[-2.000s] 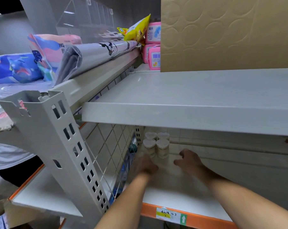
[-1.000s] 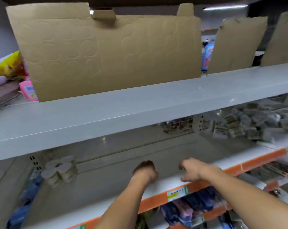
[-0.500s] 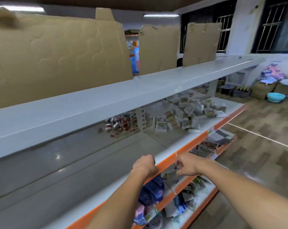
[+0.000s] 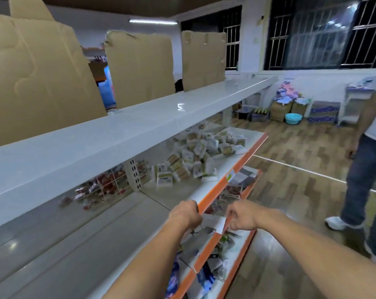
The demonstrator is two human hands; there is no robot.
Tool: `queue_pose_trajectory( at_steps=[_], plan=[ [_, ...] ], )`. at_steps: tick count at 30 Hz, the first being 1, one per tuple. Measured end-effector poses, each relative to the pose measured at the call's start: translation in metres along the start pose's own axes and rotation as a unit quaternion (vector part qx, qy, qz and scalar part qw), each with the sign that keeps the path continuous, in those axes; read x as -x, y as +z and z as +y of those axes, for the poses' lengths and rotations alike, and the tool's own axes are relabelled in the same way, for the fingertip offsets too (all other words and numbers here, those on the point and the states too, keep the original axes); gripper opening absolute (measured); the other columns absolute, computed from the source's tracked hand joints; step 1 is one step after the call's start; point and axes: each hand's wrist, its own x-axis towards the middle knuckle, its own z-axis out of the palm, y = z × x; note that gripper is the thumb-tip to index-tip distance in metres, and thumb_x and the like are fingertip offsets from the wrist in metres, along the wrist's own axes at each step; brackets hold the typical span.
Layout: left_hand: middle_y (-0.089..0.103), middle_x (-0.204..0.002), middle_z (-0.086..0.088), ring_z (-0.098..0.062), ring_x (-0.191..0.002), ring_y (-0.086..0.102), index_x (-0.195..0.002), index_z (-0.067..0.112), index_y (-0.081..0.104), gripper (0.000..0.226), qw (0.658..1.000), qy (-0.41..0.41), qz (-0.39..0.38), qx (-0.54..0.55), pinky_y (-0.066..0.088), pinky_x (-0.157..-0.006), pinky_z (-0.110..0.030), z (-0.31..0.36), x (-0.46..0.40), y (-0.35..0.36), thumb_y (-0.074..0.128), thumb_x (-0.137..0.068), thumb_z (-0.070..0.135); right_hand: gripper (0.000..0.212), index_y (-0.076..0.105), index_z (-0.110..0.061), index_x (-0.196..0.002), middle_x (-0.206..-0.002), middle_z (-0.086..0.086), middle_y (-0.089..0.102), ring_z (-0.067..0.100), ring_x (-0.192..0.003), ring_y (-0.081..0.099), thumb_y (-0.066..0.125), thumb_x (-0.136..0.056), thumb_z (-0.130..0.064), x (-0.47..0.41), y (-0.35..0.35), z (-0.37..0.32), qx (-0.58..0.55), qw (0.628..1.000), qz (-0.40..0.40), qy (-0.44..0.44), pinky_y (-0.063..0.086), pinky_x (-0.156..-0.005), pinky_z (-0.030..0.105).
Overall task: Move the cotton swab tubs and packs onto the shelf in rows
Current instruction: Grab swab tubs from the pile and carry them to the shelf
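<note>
Cotton swab packs, small pale pile (image 4: pixel 201 156), sit on white metal shelf (image 4: pixel 178 196) well beyond both hands. Left hand (image 4: pixel 186 213) and right hand (image 4: pixel 243 216): curled, empty, near orange shelf edge (image 4: pixel 232 172).

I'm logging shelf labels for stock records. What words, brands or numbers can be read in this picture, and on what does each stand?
None can be read.
Price tag on the orange shelf edge: too blurred.
Pile of cotton swab packs: print too small.
Blue lettering on the cardboard cartons by the far wall: blurred, illegible.
White label near the right hand: no readable text.
</note>
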Motion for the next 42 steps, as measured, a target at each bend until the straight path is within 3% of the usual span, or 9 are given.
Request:
queue_pose_trajectory(
  at_steps=[4, 8, 13, 15, 20, 26, 34, 37, 42],
  plan=[
    [0.065, -0.122, -0.008, -0.026, -0.111, 0.061, -0.121, 0.016, 0.063, 0.033, 1.0, 0.029, -0.002, -0.001, 0.052, -0.091, -0.036, 0.013, -0.057, -0.006, 0.055, -0.092, 0.029, 0.041, 0.06, -0.017, -0.121, -0.101, -0.002, 0.055, 0.019, -0.093, 0.053, 0.067, -0.084, -0.031, -0.034, -0.014, 0.028, -0.01, 0.999, 0.017, 0.026, 0.04, -0.072, 0.025],
    [0.062, -0.129, -0.008, -0.026, -0.118, 0.059, -0.123, 0.016, 0.063, 0.037, 0.999, 0.041, -0.007, 0.004, 0.05, -0.096, -0.033, 0.02, -0.11, -0.017, 0.056, -0.089, 0.03, 0.039, 0.062, -0.016, -0.119, -0.111, 0.005, 0.065, 0.025, -0.101, 0.061, 0.066, -0.085, -0.035, -0.068, -0.033, 0.051, -0.021, 0.998, 0.026, 0.055, 0.051, -0.08, 0.034],
    [0.069, -0.097, -0.014, -0.029, -0.1, 0.068, -0.087, 0.009, 0.065, 0.017, 0.998, 0.055, -0.013, 0.031, 0.053, -0.076, -0.033, 0.035, -0.164, -0.029, 0.053, -0.082, 0.021, 0.023, 0.061, -0.023, -0.102, -0.1, 0.001, 0.064, 0.018, -0.081, 0.065, 0.066, -0.08, -0.032, -0.106, -0.054, 0.081, -0.06, 0.994, 0.053, 0.078, 0.054, -0.071, 0.033],
    [0.069, -0.104, -0.012, -0.029, -0.1, 0.067, -0.096, 0.009, 0.066, 0.023, 0.998, 0.058, -0.013, 0.026, 0.055, -0.082, -0.035, 0.042, -0.18, -0.031, 0.054, -0.083, 0.023, 0.013, 0.06, -0.023, -0.091, -0.09, 0.0, 0.062, 0.016, -0.073, 0.06, 0.065, -0.08, -0.027, -0.119, -0.059, 0.091, -0.067, 0.993, 0.056, 0.079, 0.053, -0.066, 0.029],
    [0.068, -0.1, -0.014, -0.029, -0.093, 0.066, -0.089, 0.012, 0.061, 0.016, 0.997, 0.069, -0.004, 0.015, 0.051, -0.074, -0.032, 0.06, -0.221, -0.033, 0.052, -0.084, 0.024, 0.028, 0.067, -0.009, -0.106, -0.094, 0.007, 0.066, 0.022, -0.087, 0.063, 0.063, -0.083, -0.024, -0.148, -0.076, 0.117, -0.077, 0.991, 0.072, 0.081, 0.056, -0.081, 0.035],
    [0.064, -0.122, -0.008, -0.026, -0.11, 0.062, -0.115, 0.017, 0.064, 0.034, 0.999, 0.04, 0.025, 0.01, 0.053, -0.089, -0.033, 0.074, -0.268, -0.036, 0.054, -0.088, 0.034, 0.022, 0.063, -0.019, -0.102, -0.099, 0.005, 0.067, 0.023, -0.095, 0.066, 0.061, -0.082, -0.028, -0.196, -0.102, 0.151, -0.061, 0.995, 0.061, 0.058, 0.056, -0.082, 0.034],
    [0.058, -0.131, -0.008, -0.026, -0.118, 0.057, -0.121, 0.02, 0.058, 0.037, 0.993, -0.083, 0.042, 0.068, 0.051, -0.092, -0.033, 0.094, -0.312, -0.033, 0.053, -0.087, 0.033, 0.054, 0.052, -0.026, -0.136, -0.132, 0.0, 0.056, 0.019, -0.113, 0.058, 0.062, -0.086, -0.04, -0.279, -0.134, 0.196, -0.035, 0.999, 0.028, -0.021, 0.049, -0.089, 0.028],
    [0.055, -0.135, -0.006, -0.024, -0.124, 0.053, -0.127, 0.021, 0.056, 0.042, 0.985, -0.131, 0.052, 0.102, 0.049, -0.096, -0.032, 0.103, -0.326, -0.032, 0.053, -0.086, 0.029, 0.055, 0.052, -0.025, -0.137, -0.128, 0.0, 0.059, 0.02, -0.111, 0.059, 0.062, -0.086, -0.041, -0.303, -0.149, 0.209, -0.006, 0.998, 0.009, -0.06, 0.05, -0.088, 0.031],
    [0.046, -0.147, -0.006, -0.024, -0.134, 0.045, -0.139, 0.024, 0.048, 0.048, 0.969, -0.192, 0.079, 0.13, 0.041, -0.107, -0.032, 0.123, -0.345, -0.026, 0.051, -0.091, 0.025, 0.032, 0.059, -0.022, -0.112, -0.091, -0.005, 0.053, 0.017, -0.086, 0.055, 0.062, -0.084, -0.037, -0.33, -0.164, 0.229, 0.024, 0.993, 0.003, -0.113, 0.045, -0.072, 0.029]
  ],
)
